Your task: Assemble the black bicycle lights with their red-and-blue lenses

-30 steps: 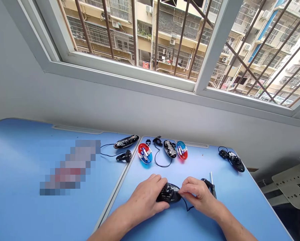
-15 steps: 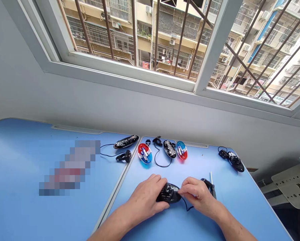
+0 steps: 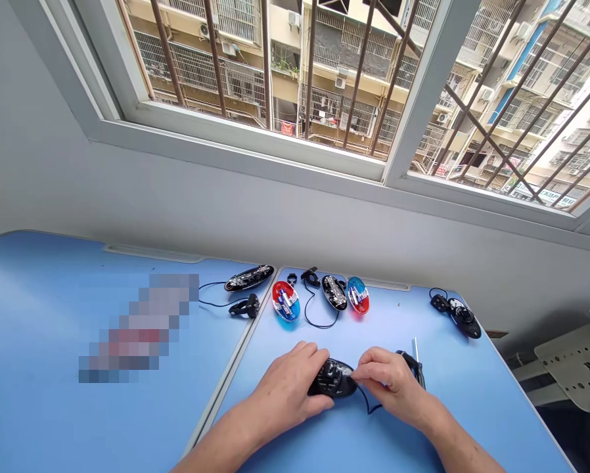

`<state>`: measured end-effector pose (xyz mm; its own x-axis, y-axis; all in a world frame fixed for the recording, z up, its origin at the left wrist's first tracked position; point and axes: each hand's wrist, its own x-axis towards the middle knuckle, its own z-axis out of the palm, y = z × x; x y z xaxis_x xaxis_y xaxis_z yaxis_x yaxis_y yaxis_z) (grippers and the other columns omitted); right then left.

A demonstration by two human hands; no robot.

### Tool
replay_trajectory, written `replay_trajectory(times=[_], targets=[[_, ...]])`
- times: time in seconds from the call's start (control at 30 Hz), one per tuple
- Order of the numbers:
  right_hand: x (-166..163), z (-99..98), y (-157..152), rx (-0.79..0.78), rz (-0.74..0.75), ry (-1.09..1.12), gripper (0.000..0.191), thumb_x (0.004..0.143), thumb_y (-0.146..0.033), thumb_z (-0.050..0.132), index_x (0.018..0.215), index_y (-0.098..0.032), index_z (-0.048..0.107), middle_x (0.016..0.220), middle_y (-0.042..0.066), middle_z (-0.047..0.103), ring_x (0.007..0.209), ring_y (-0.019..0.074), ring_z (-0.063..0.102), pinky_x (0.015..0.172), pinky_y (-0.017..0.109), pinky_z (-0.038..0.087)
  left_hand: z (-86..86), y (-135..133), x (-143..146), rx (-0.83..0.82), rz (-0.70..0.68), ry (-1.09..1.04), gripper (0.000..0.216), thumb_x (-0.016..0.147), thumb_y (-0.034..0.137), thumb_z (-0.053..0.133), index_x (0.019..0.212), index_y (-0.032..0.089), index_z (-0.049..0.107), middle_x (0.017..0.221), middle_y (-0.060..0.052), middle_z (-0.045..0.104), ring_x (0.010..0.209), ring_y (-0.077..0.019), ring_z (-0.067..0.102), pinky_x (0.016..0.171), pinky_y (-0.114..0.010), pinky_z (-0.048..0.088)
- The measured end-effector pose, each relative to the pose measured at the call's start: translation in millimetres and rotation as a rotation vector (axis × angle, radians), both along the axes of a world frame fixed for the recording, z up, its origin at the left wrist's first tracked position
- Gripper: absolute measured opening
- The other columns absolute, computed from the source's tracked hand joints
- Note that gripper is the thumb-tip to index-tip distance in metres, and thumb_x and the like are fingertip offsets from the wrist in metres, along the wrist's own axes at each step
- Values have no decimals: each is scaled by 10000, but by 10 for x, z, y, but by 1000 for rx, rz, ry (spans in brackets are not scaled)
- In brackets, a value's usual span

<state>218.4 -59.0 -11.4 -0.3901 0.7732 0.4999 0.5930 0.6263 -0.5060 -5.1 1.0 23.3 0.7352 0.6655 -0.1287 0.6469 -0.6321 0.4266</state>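
In front of me a black oval device (image 3: 344, 386) with a raised round mount lies low over the table. My left hand (image 3: 292, 380) is closed around its left end, thumb at the near edge and fingers over the far edge. At the device's right end my right hand (image 3: 384, 380) pinches, thumb and fingertips together, where a thin black cable (image 3: 370, 411) comes out. What exactly sits between those fingertips is hidden. Just behind the right hand is a black-handled tool with a thin metal shaft (image 3: 416, 349), its handle partly covered by the hand.
Along the back of the blue table (image 3: 472, 401) lie two red-and-blue oval shells (image 3: 286, 302), a black oval shell (image 3: 334, 293) and a black clip (image 3: 310, 277) with cable. Another black device (image 3: 464, 318) is at right. A cabled black shell (image 3: 248, 278) lies left of the table seam.
Both hands keep their hold on the device and its cable end. Only a slight shift of the whole view shows.
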Motion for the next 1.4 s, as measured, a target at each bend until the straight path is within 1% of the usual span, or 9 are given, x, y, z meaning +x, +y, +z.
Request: replay_trajectory(times=[0.13, 0.33, 0.6, 0.77, 0.87, 1.03, 1.27, 1.4], targets=[[20, -8, -6, 16, 6, -32, 233, 939, -146, 507, 948, -201, 734, 775, 59, 652, 627, 123, 583, 550, 210, 459, -11, 2, -2, 0, 1, -7, 186, 770, 293, 631, 926, 214, 570, 949, -44, 613, 918, -260, 558, 702, -320, 421], [36, 12, 4, 16, 9, -15, 214, 927, -132, 523, 968, -195, 723, 787, 63, 663, 632, 121, 595, 559, 206, 470, 33, -6, 0, -25, 7, -1, 194, 771, 283, 629, 941, 204, 576, 952, -49, 605, 917, -260, 554, 706, -324, 421], [24, -3, 7, 2, -2, -3, 198, 924, -132, 523, 928, -190, 713, 779, 61, 672, 630, 121, 605, 558, 205, 472, 19, -3, 4, -28, 7, -20, 194, 772, 286, 629, 936, 195, 579, 946, -52, 599, 922, -264, 547, 705, -327, 419], [12, 25, 6, -33, 2, -4, 179, 929, -164, 520, 879, -191, 690, 779, 54, 667, 654, 126, 604, 582, 214, 476, 44, -12, 1, -31, 14, -3, 176, 772, 289, 612, 924, 212, 567, 948, -48, 602, 925, -262, 550, 710, -322, 424], [-1, 50, -6, -78, -22, -4, 173, 932, -187, 506, 844, -193, 655, 755, 40, 645, 661, 134, 583, 594, 228, 467, 51, -13, 1, -27, 18, -6, 160, 766, 284, 599, 909, 225, 558, 937, -41, 604, 923, -261, 553, 713, -320, 427], [-30, 58, -23, -180, -115, 6, 168, 907, -193, 500, 768, -192, 594, 680, 7, 587, 593, 128, 506, 555, 237, 412, 34, -9, 2, -31, 18, -15, 169, 753, 274, 604, 905, 222, 553, 941, -47, 606, 926, -266, 554, 727, -332, 430], [-95, 109, -32, -367, -234, 72, 134, 847, -188, 550, 717, -188, 580, 677, -10, 582, 594, 117, 489, 556, 228, 394, 30, -27, 3, -33, 24, -39, 174, 752, 265, 600, 913, 218, 554, 962, -49, 595, 944, -266, 548, 728, -325, 425], [-124, 124, -32, -456, -267, 126, 120, 823, -194, 584, 704, -183, 581, 664, -23, 576, 592, 109, 476, 548, 220, 382, 57, -38, 10, -31, 24, -29, 173, 756, 256, 585, 922, 222, 551, 953, -45, 599, 944, -266, 546, 723, -323, 424]])
